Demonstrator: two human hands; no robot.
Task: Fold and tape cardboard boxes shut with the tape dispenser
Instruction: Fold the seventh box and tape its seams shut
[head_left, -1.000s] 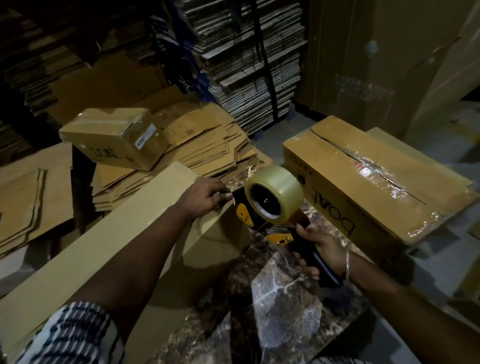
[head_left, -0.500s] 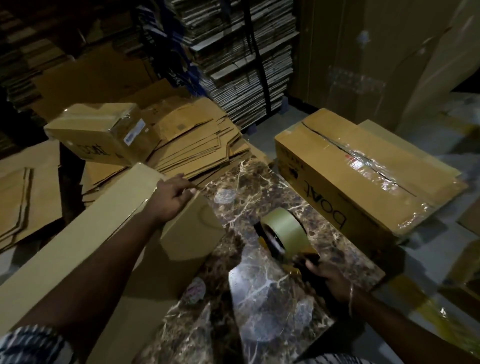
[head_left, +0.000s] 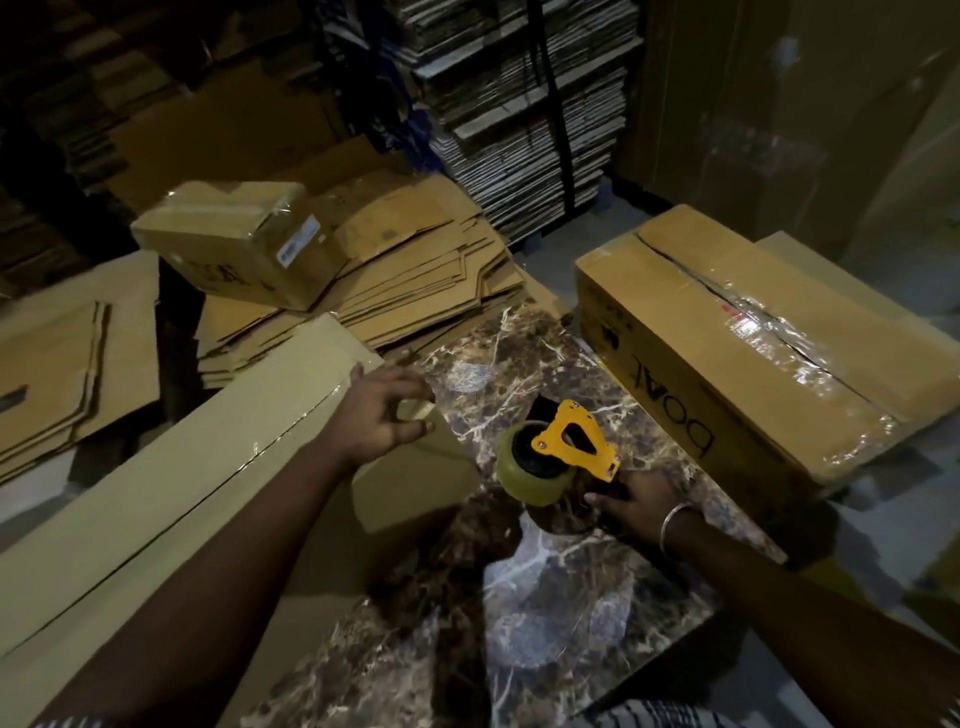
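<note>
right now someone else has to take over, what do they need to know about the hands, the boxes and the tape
Left hand: fingers spread at the end of the long box, gripping nothing.
Right hand: on the handle of the tape dispenser, which lies on its side on the marble table.
Done: the long box's top seam looks taped; the box on the right and the small box are taped shut.
Left: clear the long box, then fold and tape the next one from the flat cardboard stack.
</note>
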